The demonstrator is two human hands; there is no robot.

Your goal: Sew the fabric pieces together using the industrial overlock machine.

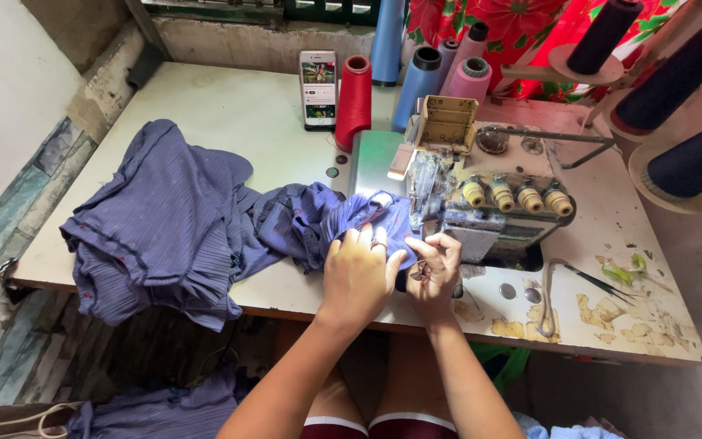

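Pressing my left hand (359, 272) flat, fingers loose, on the crumpled blue striped cloth (205, 219) lying on the worn white counter (229, 106) | right hand (436, 268) pinches the cloth's edge just before the grey overlock sewing machine (481, 191) | red thread cone (354, 97) stands behind.

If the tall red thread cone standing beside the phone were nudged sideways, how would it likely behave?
The red thread cone stands upright, tall and narrow, so a push near its top would probably tip it. Its tapered round shape suggests it would then roll in a curve on the table. It stands close beside the propped phone, which it might knock over.
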